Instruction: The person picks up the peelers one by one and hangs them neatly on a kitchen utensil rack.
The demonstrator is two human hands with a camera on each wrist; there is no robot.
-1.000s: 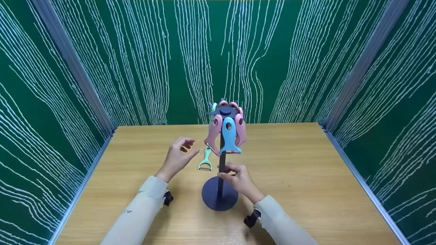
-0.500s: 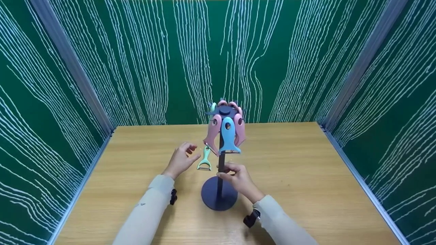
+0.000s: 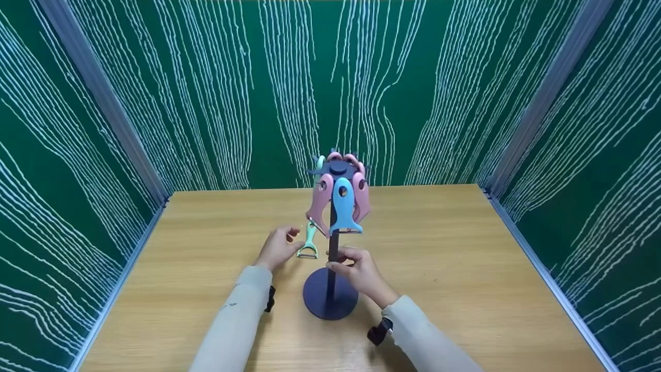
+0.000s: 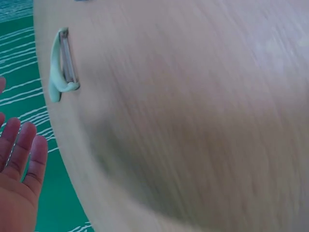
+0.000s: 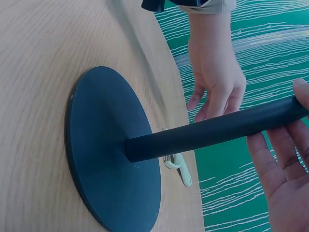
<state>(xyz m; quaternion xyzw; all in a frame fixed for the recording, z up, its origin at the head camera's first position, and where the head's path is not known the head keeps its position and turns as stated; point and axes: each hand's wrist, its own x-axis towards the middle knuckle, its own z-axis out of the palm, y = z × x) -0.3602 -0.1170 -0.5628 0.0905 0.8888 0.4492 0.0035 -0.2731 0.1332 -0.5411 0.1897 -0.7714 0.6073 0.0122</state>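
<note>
A dark display stand with a round base (image 3: 315, 299) stands upright on the table. My right hand (image 3: 361, 268) holds its pole (image 5: 217, 128), thumb on one side and fingers on the other. From the hooks at the top hang several fish-shaped peelers: a blue peeler (image 3: 343, 206) in front, pink peelers (image 3: 320, 199) around it, and a light green one behind at the left. Another light green peeler (image 3: 310, 237) lies on the tabletop, left of the pole. Close beside it is my left hand (image 3: 276, 250), fingers relaxed and holding nothing.
The wooden table (image 3: 465, 248) extends on both sides of the stand. Green walls (image 3: 289, 93) with wavy white lines enclose it at the back and sides, with metal posts (image 3: 547, 98) at the corners.
My left hand has come down and right, closer to the green peeler on the table. The right hand keeps its hold on the pole, and the stand stays put.
</note>
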